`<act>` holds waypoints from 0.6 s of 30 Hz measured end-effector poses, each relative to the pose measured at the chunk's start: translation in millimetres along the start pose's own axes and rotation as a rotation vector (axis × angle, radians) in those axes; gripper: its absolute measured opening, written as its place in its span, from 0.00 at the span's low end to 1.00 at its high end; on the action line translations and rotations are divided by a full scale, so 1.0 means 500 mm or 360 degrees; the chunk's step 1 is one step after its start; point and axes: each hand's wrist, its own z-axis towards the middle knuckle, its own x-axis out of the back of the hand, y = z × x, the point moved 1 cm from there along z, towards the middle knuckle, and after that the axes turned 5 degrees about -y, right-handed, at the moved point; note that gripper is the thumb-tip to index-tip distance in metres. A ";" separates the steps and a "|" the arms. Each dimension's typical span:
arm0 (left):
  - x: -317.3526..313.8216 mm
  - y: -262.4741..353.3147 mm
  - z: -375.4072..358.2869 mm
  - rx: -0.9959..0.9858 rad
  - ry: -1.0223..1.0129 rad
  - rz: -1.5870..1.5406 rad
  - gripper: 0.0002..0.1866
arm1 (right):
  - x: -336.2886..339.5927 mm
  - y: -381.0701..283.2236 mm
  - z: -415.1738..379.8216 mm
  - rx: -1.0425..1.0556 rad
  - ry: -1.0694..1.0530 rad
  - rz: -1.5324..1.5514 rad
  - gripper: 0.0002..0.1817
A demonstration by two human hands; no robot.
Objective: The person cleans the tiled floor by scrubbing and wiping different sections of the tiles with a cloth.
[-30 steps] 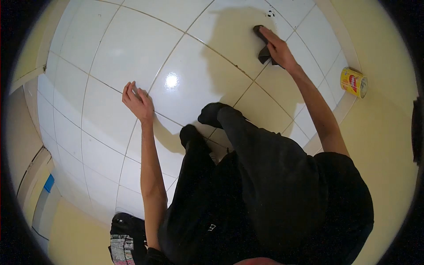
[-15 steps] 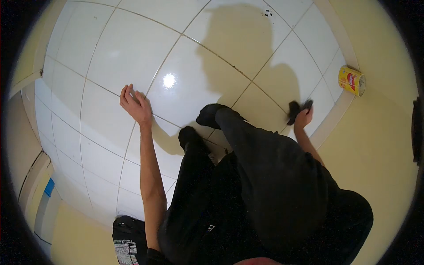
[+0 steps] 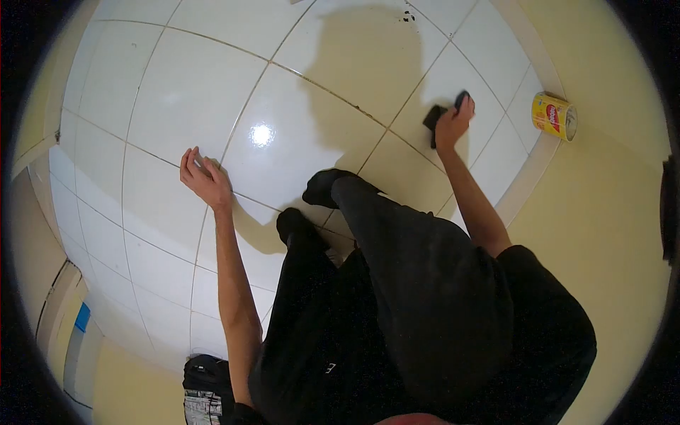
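My left hand (image 3: 205, 180) is over the white tiled floor (image 3: 188, 92) on the left, its fingers loosely bent and apart, with nothing in them. On the right, my right hand (image 3: 454, 130) is closed on a black object (image 3: 434, 122). A squarish dark part of it shows left of the hand and a rounded dark end shows by the fingertips; the middle is hidden by my hand. I cannot tell its kind. My black-socked feet (image 3: 327, 187) and dark-trousered legs lie between my two hands.
A yellow can with a red label (image 3: 554, 116) lies by the wall at the right. Small black bits (image 3: 408, 16) are on the tiles at the top. A black bag (image 3: 206, 386) with a printed panel sits at the lower left. Walls border the floor on both sides.
My right hand has moved up and slightly left across the floor with the black object, away from my knee. My left hand keeps its pose; the whole view has shifted a little.
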 end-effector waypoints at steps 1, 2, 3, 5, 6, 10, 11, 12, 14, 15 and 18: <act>0.001 -0.001 0.000 -0.0002 -0.0004 0.0003 0.19 | -0.022 -0.020 0.029 0.0030 -0.0019 0.0034 0.26; 0.001 -0.002 0.000 0.0009 -0.0009 -0.0002 0.19 | -0.052 -0.029 0.050 0.0144 0.0052 0.0061 0.26; 0.001 -0.001 -0.001 0.0021 -0.0014 -0.0007 0.19 | -0.073 -0.050 0.070 0.0116 0.0040 0.0094 0.27; 0.000 -0.001 0.001 0.0029 -0.0010 -0.0009 0.19 | -0.112 -0.086 0.115 0.0109 0.0023 0.0156 0.27; -0.001 -0.003 0.000 0.0025 -0.0004 -0.0006 0.19 | -0.130 -0.102 0.136 0.0127 0.0016 0.0183 0.28; -0.002 -0.001 -0.001 0.0024 0.0009 -0.0039 0.19 | -0.173 -0.131 0.217 0.0031 0.0088 0.0478 0.26; 0.000 -0.002 0.000 0.0019 -0.0003 -0.0034 0.19 | -0.178 -0.119 0.239 -0.0085 0.0100 0.0659 0.25; 0.001 -0.002 0.000 0.0014 -0.0013 -0.0028 0.19 | -0.159 -0.124 0.255 -0.0204 0.0053 0.0698 0.26; 0.003 -0.003 0.000 0.0018 -0.0019 -0.0031 0.20 | -0.110 -0.136 0.279 -0.0437 -0.0050 0.0771 0.27; 0.003 -0.001 0.000 0.0024 -0.0019 -0.0042 0.20 | -0.085 -0.141 0.275 -0.0279 -0.0082 0.0813 0.27; 0.004 -0.002 -0.002 0.0028 -0.0021 -0.0060 0.20 | 0.004 -0.161 0.222 0.0268 -0.0238 0.0760 0.29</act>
